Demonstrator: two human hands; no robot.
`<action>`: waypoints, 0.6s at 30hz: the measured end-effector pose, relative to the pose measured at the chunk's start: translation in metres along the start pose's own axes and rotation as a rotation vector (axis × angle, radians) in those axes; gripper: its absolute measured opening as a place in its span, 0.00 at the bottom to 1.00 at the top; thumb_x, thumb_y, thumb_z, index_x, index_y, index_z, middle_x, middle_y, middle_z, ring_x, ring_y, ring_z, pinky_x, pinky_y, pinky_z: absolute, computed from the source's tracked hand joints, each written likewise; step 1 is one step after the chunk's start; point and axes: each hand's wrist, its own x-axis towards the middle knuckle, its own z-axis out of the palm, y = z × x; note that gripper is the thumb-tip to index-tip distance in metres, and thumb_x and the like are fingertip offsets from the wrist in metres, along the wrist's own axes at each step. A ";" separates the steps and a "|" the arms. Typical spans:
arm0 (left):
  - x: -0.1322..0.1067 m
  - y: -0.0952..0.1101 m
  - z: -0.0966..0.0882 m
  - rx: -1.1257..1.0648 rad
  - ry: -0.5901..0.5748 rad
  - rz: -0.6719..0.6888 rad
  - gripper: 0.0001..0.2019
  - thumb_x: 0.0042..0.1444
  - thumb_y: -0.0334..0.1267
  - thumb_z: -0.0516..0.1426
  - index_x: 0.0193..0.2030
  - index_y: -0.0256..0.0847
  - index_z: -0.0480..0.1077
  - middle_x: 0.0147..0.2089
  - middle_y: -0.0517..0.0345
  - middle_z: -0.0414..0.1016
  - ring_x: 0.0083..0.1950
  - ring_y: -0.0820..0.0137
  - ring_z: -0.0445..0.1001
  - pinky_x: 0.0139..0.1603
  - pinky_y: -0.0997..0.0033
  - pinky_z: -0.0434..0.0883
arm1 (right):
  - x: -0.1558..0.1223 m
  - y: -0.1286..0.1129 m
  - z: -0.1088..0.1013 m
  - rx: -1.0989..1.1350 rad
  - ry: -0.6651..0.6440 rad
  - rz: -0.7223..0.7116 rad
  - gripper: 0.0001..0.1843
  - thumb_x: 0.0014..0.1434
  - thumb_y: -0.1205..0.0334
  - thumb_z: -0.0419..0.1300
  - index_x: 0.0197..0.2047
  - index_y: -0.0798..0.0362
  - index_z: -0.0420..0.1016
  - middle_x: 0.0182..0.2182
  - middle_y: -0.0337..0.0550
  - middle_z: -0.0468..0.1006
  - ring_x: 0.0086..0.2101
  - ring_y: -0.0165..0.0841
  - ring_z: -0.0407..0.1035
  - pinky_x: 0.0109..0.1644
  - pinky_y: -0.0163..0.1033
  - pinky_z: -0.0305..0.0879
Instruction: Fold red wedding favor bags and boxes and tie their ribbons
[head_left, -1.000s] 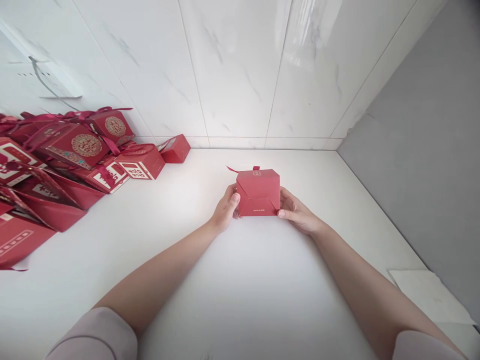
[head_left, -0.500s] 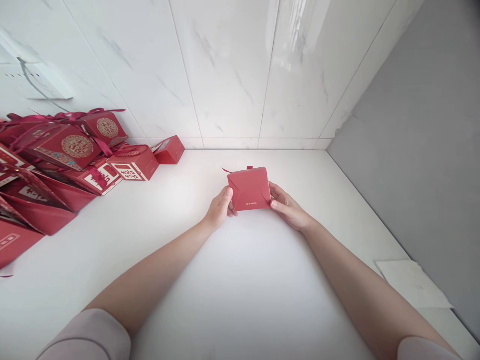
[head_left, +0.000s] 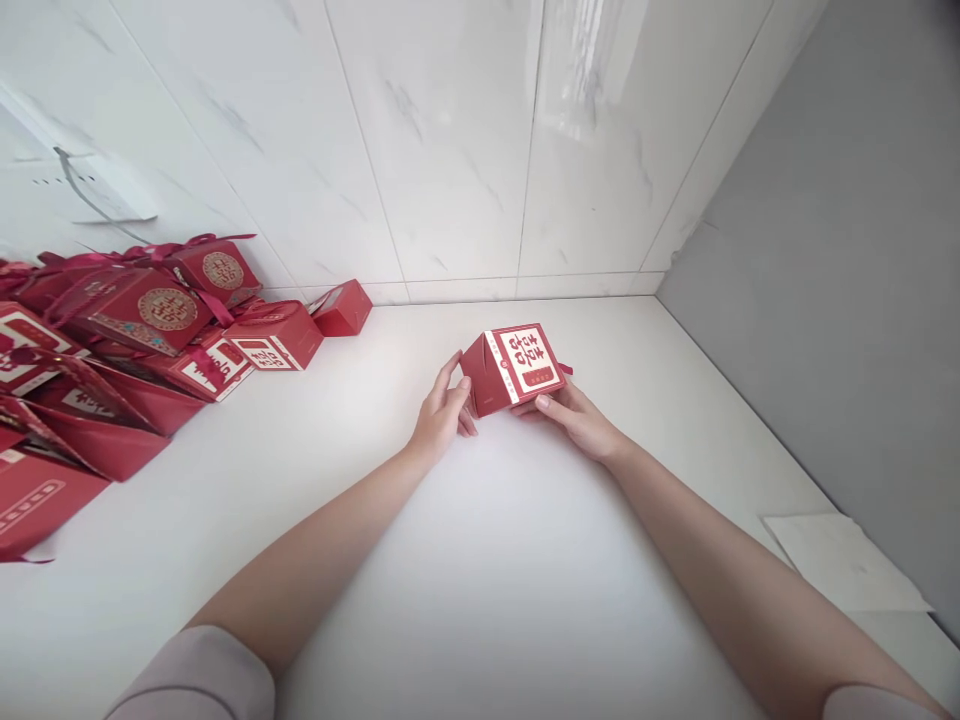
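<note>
One red box (head_left: 517, 368) | right hand (head_left: 581, 418) pinching | left hand (head_left: 441, 412) spread alongside | counter (head_left: 480, 560) room nearside

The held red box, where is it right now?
In the head view, the red box is just right of centre, between the left hand and right hand.

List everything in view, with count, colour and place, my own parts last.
Held box: one, red with cream panel, centre, in the right hand
Piled boxes: several overlapping, exact count unclear, mostly red, left
Ribbons: several, dark red, mainly on the pile
Tabletop: one, white, beneath everything
Tiled wall: one, white with grey veins, behind
Wall panel: one, white, upper left
Cable: one, grey, at that panel
Grey surface: one, right
Sheet: one, white, lower right
Sleeves: two, pale greyish, bottom corners
Forearms: two, bare, below centre
Hands: two, bare, at the held box
</note>
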 end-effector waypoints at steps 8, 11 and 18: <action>0.003 -0.007 0.000 -0.168 -0.137 0.136 0.60 0.52 0.80 0.55 0.83 0.55 0.37 0.82 0.44 0.54 0.75 0.47 0.67 0.58 0.54 0.79 | -0.006 -0.004 0.025 -0.266 0.067 -0.142 0.51 0.61 0.44 0.72 0.80 0.38 0.53 0.71 0.48 0.69 0.67 0.52 0.68 0.70 0.60 0.68; 0.005 -0.006 0.002 -0.147 -0.114 0.110 0.57 0.55 0.70 0.63 0.82 0.53 0.37 0.80 0.43 0.58 0.76 0.48 0.66 0.62 0.53 0.77 | -0.005 -0.004 0.026 -0.294 0.092 -0.116 0.51 0.61 0.43 0.72 0.80 0.37 0.53 0.70 0.47 0.70 0.66 0.52 0.69 0.68 0.60 0.69; 0.005 -0.001 0.001 -0.079 -0.075 0.048 0.49 0.60 0.68 0.58 0.79 0.56 0.40 0.74 0.44 0.66 0.60 0.53 0.80 0.36 0.65 0.81 | -0.002 -0.003 0.013 -0.272 -0.065 -0.095 0.48 0.69 0.40 0.64 0.82 0.38 0.45 0.70 0.48 0.70 0.66 0.48 0.69 0.70 0.59 0.67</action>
